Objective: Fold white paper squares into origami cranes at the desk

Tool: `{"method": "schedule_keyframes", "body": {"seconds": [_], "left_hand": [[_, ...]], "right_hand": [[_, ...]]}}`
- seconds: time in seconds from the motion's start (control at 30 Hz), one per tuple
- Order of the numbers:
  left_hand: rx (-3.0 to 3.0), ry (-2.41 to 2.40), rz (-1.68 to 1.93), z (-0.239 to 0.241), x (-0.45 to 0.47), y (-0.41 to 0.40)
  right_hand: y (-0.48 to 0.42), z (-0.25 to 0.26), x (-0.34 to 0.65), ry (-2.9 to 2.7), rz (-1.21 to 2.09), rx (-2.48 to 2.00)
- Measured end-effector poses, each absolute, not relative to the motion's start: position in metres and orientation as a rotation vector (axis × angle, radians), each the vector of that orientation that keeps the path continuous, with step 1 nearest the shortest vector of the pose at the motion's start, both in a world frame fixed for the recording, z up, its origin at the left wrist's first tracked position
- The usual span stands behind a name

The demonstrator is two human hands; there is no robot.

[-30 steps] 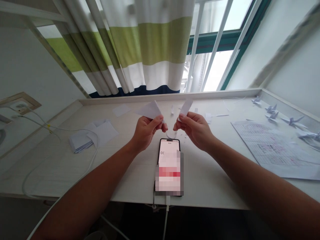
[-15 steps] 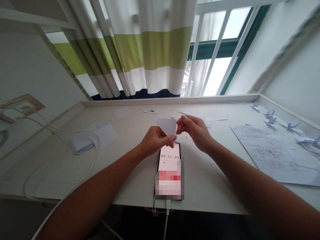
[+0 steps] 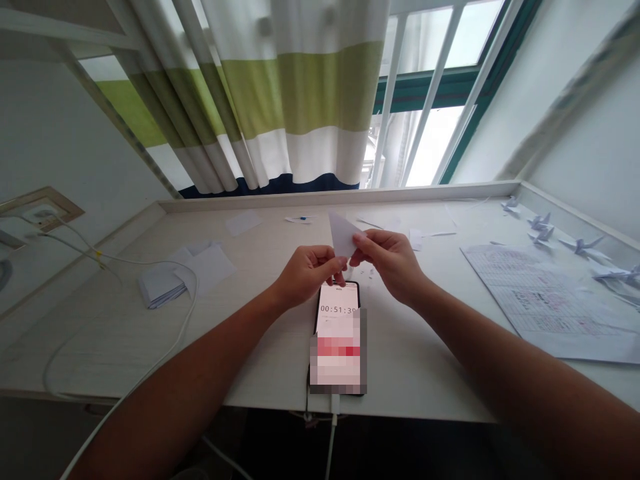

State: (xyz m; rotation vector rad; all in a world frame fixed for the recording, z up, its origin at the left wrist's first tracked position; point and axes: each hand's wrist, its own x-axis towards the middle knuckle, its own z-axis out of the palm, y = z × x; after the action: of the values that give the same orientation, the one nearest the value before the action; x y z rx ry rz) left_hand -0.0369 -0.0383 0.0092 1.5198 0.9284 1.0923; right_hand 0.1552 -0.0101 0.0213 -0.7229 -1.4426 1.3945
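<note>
A folded piece of white paper is held up above the desk, one pointed corner toward the window. My right hand pinches its right side between thumb and fingers. At the lower left edge, my left hand has its thumb and curled fingers closed on the paper. Directly below both hands lies a phone with a timer on its screen, a white cable plugged into its near end. Small white scraps lie on the desk just behind the phone.
Several folded paper cranes stand along the right side, behind a written sheet. At left are a stack of paper and a white cable crossing the desk. A slim white item lies near the back edge.
The folded paper has turned so that its point faces up and away. My right hand, which was at the paper's right edge, now pinches it; the left fingers have shifted to its lower edge.
</note>
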Motion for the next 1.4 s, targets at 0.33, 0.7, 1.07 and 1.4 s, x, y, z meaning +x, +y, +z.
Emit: {"method": "schedule_keyframes", "body": {"seconds": [0.33,0.7,1.07,1.4], "left_hand": [[1.529,0.984,1.212,0.008,-0.040,-0.033],[2.090,1.263,1.411,0.008,-0.037,-0.043],[1.472,1.061,1.557,-0.001,-0.031,-0.037],[1.340,1.003,1.472,0.007,-0.034,-0.030]], "right_hand": [[-0.003,0.015,0.157,-1.445,1.383,-0.725],[-0.014,0.014,0.149,-1.528,1.198,-0.753],[-0.009,0.009,0.148,-1.457,1.106,-0.748],[0.004,0.010,0.159,-1.535,1.316,-0.788]]}}
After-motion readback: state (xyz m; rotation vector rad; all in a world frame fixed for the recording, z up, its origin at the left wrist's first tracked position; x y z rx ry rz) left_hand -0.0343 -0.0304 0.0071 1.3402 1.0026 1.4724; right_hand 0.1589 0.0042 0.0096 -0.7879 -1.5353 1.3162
